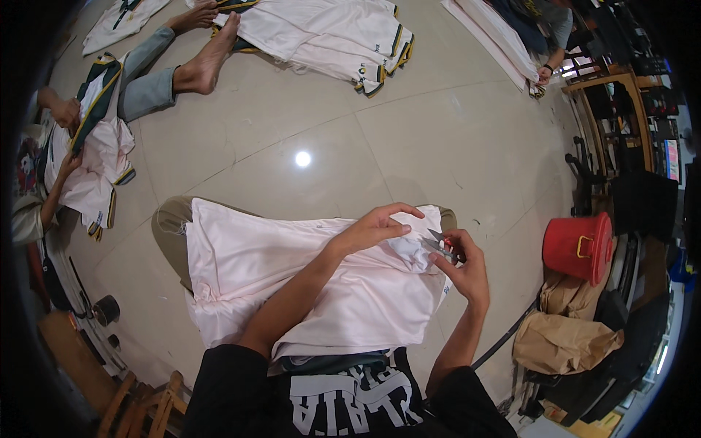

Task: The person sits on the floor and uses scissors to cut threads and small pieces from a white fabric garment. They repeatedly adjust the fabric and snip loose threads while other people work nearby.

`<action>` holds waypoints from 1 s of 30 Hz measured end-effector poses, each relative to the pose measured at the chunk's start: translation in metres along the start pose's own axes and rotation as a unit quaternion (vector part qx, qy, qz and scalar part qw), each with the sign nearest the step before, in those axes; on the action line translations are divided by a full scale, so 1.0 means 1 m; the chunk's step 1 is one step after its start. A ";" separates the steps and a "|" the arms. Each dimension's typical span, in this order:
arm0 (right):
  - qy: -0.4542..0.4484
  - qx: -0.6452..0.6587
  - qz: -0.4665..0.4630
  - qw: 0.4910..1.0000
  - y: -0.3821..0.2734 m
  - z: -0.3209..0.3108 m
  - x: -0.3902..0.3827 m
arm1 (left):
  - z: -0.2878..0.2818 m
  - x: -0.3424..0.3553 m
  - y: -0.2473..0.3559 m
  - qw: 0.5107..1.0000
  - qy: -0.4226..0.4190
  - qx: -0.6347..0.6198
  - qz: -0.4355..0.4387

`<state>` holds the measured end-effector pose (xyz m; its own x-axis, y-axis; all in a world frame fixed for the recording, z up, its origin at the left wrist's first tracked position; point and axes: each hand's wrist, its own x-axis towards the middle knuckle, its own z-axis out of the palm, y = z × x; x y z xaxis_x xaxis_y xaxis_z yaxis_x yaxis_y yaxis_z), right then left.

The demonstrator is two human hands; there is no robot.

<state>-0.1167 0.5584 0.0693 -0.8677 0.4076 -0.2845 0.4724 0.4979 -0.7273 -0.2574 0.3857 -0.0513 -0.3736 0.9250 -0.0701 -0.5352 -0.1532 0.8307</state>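
A white shirt (252,252) lies spread over my crossed legs, with a bunched fold (411,252) raised near its right end. My left hand (376,228) reaches across the cloth and is closed on it beside that fold, thumb and index finger at the fabric. In my right hand (467,266) is a pair of small thread snips (440,242), gripped with the blades apart and pointing left at the bunched cloth. A bit of red shows on the snips. Part of their handle is hidden by my fingers.
White shirts with green and yellow trim (321,36) lie on the tiled floor (292,124) ahead. At the left a person handles another shirt (102,146); a second person sits at the far right. A red lidded bucket (573,248) and a brown paper bag (566,342) stand at my right.
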 end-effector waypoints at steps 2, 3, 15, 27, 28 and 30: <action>-0.002 -0.002 -0.003 1.000 0.007 0.003 0.000 | -0.001 0.000 -0.001 1.000 -0.001 0.011 -0.001; -0.001 -0.010 -0.005 1.000 0.011 0.004 0.001 | -0.002 0.000 -0.003 1.000 -0.005 0.010 -0.005; 0.077 0.093 0.023 0.992 0.040 0.006 -0.002 | -0.005 0.002 -0.009 0.999 -0.011 0.023 -0.026; 0.067 -0.089 -0.092 0.989 0.012 0.021 -0.016 | -0.009 0.005 -0.018 1.000 0.006 0.003 -0.008; 0.072 -0.087 -0.093 0.989 0.012 0.023 -0.015 | -0.009 0.005 -0.018 1.000 0.005 0.006 -0.003; 0.079 -0.080 -0.097 0.989 0.014 0.025 -0.013 | -0.008 0.004 -0.017 1.000 0.005 -0.009 0.001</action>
<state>-0.1027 0.5409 0.0476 -0.9153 0.4009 -0.0395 0.3292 0.6879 -0.6469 -0.2560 0.3892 -0.0697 -0.3819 0.9213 -0.0729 -0.5483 -0.1623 0.8204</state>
